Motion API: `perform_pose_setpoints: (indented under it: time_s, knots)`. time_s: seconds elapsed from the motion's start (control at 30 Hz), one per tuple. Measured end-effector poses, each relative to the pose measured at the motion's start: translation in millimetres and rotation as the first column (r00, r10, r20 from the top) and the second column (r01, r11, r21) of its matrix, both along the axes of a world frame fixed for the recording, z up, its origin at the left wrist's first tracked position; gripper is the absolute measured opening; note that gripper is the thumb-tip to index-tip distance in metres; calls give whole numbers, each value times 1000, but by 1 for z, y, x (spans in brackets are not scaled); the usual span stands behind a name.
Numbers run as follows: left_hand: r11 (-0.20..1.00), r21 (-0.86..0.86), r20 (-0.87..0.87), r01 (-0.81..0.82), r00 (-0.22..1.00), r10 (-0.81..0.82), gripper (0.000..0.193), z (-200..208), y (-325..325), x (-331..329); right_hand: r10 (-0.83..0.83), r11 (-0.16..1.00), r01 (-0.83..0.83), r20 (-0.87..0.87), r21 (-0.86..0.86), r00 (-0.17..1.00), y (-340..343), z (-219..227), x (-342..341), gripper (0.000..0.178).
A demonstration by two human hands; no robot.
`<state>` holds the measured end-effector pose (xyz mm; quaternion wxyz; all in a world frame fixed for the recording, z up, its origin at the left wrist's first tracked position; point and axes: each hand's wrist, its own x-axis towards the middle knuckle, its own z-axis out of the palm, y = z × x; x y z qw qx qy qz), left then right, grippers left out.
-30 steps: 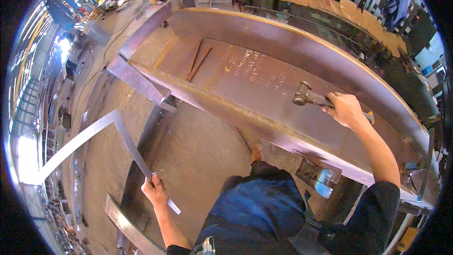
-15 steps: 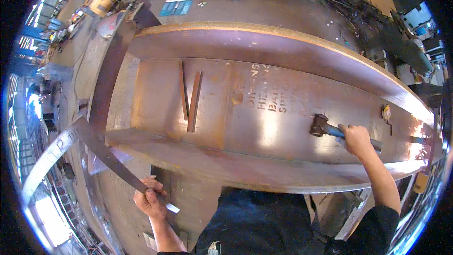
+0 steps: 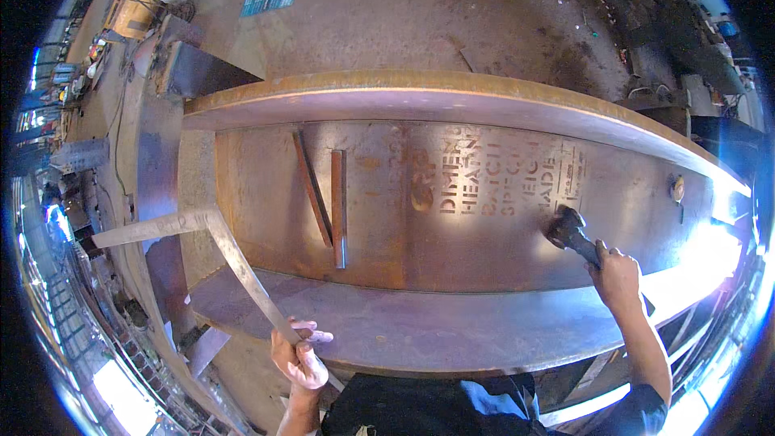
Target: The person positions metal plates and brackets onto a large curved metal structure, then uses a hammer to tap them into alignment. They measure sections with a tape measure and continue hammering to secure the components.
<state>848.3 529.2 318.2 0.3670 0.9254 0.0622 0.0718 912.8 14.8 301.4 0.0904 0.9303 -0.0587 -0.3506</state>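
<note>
The right hand (image 3: pixel 617 276) is wrapped tight around the handle of a hammer (image 3: pixel 571 232), whose head now sits low on the rusty web of the big steel beam (image 3: pixel 452 194), right of the stencilled lettering. A second ago it was further off to the right, so it has slid inward. The left hand (image 3: pixel 297 358) pinches the long leg of a steel framing square (image 3: pixel 211 236) (the corner now hangs over the beam's near-left end). 2 flat bars (image 3: pixel 329 198) lie loose on the web, untouched.
</note>
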Motion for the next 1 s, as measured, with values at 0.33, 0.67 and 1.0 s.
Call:
perform_pose_setpoints:
  time_s: [0.33,0.67,1.0]
  knots:
    - [996,82,-48,18,999,-14,36,-4,-5,2,-18,1000,16,-84,-27,996,-9,-11,2,59]
    - [991,24,-192,-130,973,132,60,-8,4,-21,6,1000,-7,-148,-7,989,-17,-8,5,56]
    - [817,-416,-242,-400,915,325,51,-25,2,-32,56,998,-54,-109,16,993,-24,-12,-5,55]
